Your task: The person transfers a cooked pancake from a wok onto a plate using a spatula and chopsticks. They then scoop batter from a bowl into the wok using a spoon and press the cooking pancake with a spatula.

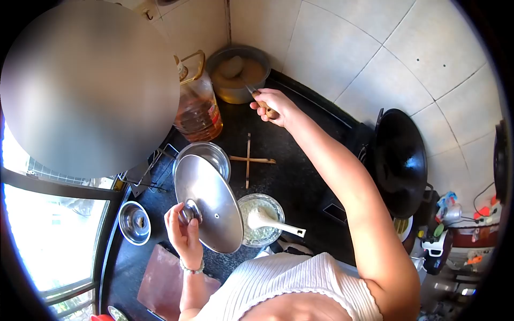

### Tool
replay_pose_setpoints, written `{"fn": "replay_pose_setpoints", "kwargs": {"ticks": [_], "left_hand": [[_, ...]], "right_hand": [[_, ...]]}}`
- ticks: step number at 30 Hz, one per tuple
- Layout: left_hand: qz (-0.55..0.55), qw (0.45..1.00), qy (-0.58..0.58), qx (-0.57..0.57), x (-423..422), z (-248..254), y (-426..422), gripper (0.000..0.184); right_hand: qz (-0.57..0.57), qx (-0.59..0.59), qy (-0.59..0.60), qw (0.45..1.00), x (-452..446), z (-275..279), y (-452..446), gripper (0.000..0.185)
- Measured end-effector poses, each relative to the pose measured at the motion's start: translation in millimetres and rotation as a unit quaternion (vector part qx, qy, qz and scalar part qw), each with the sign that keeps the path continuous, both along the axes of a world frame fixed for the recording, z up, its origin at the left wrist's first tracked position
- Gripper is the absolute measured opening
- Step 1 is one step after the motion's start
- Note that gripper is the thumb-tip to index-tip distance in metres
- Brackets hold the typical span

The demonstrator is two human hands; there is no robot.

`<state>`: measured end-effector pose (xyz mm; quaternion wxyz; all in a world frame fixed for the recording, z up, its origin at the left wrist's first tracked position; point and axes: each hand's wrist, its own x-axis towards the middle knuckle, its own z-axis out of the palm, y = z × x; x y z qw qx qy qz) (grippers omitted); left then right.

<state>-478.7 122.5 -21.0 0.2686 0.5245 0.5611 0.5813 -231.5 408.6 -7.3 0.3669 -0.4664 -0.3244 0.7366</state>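
My left hand [183, 235] grips the knob of a round metal pot lid [214, 200], which is tilted on edge above the counter. Behind the lid, partly covered by it, stands a shiny metal bowl [217, 156]. My right hand [273, 105] is wrapped around the wooden handle of a ladle [232, 68]. The ladle's bowl is over or in the brownish contents of a metal pot [219, 95] in the far corner. Near the lid, a clear bowl [281, 208] holds a whitish mixture with a white rice paddle [262, 218] in it.
A large oil bottle [198, 109] stands left of the pot. Crossed wooden sticks [248, 159] lie mid-counter. A small metal bowl [134, 223] and a reddish-brown board [163, 281] are by the window. A black wok [399, 160] stands upright at right. A blurred disc hides the upper left.
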Motion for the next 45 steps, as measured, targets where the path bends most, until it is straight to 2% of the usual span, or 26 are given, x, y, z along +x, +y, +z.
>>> {"fn": "replay_pose_setpoints", "kwargs": {"ticks": [3,6,10,13,16,22,32,36,45], "left_hand": [[0.005,0.999,-0.036,-0.024,-1,3,1,0.033],[0.008,1.000,-0.002,-0.001,-3,-3,5,0.036],[0.004,1.000,-0.025,-0.016,-5,-1,5,0.034],[0.004,1.000,-0.020,-0.020,-6,-1,6,0.034],[0.004,1.000,-0.015,-0.021,-6,-3,6,0.034],[-0.007,0.999,-0.048,-0.018,-3,-3,6,0.033],[-0.017,0.999,-0.046,-0.018,-5,-6,3,0.034],[-0.015,0.998,-0.063,-0.017,0,-6,5,0.035],[-0.036,0.999,-0.024,0.026,3,-14,6,0.037]], "right_hand": [[-0.003,-0.002,-0.006,1.000,-10,-1,7,0.006],[0.005,-0.011,0.010,1.000,-13,-3,8,0.017],[0.011,-0.025,0.057,0.998,-14,-6,8,0.011],[-0.009,-0.070,0.076,0.995,-10,-3,8,0.011],[0.005,-0.066,0.062,0.996,-5,2,2,0.012],[-0.005,-0.113,0.145,0.983,6,5,-2,0.014],[0.030,-0.035,0.146,0.988,31,24,-9,0.012],[0.024,-0.041,0.149,0.988,41,37,-13,0.011],[0.043,-0.035,0.188,0.981,59,61,-33,0.015]]}}
